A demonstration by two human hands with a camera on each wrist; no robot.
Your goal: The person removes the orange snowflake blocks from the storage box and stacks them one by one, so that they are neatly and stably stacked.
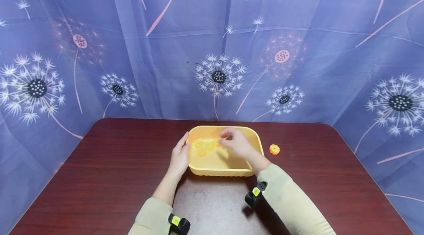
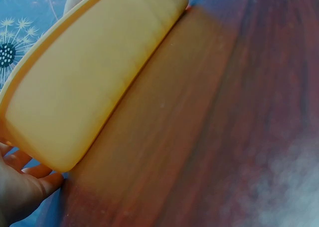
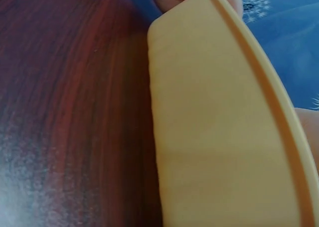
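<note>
A yellow plastic basin (image 1: 222, 172) stands on the table. My left hand (image 1: 179, 158) grips its left side, thumb at the rim and fingers along the outer wall; in the left wrist view those fingers (image 2: 49, 183) lie against the basin's corner. Reaching over the right rim, my right hand (image 1: 236, 143) is inside the basin, and its thumb and index finger pinch a small orange flower-shaped piece (image 1: 219, 141), mostly covered by the fingertips. Several flat yellow flower-shaped pieces (image 1: 202, 152) lie on the basin floor, left of that hand. The right wrist view shows mainly the basin's outer wall (image 3: 209, 112).
To the right of the basin, a small stack of orange-yellow flower-shaped pieces (image 1: 274, 149) sits on the dark red wooden table (image 1: 314, 176). A blue curtain (image 1: 172, 62) with dandelion prints hangs behind the table and along both sides.
</note>
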